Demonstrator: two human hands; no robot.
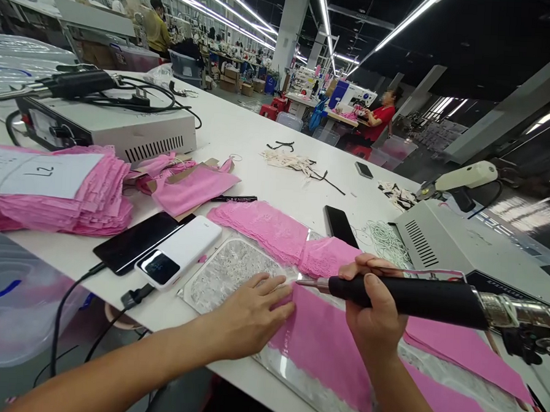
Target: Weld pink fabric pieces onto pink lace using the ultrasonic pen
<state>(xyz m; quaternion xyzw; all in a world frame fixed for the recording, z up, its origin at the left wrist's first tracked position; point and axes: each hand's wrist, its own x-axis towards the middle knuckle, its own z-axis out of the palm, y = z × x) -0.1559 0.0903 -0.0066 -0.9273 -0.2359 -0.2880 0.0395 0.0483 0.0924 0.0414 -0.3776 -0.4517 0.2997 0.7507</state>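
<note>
My right hand (378,310) is wrapped round a black-handled tool with a narrow metal tip (408,298), held nearly level. Its tip meets the upper edge of a pink fabric piece (326,341), close to my left fingertips. My left hand (255,315) lies flat with fingers stretched, pressing the fabric's left edge. Beneath the cloth is a clear, patterned plate (228,271). A stack of pink lace-edged pieces (264,227) rests along the plate's far side. More pink pieces (470,357) lie to the right, partly behind my right forearm.
Left are a white power bank (180,250), a black phone (137,242) and a tied pink bundle (67,201). A grey control box (136,125) carries a similar tool (78,85). Another box (448,240) stands right. A person in red (378,122) sits beyond the table.
</note>
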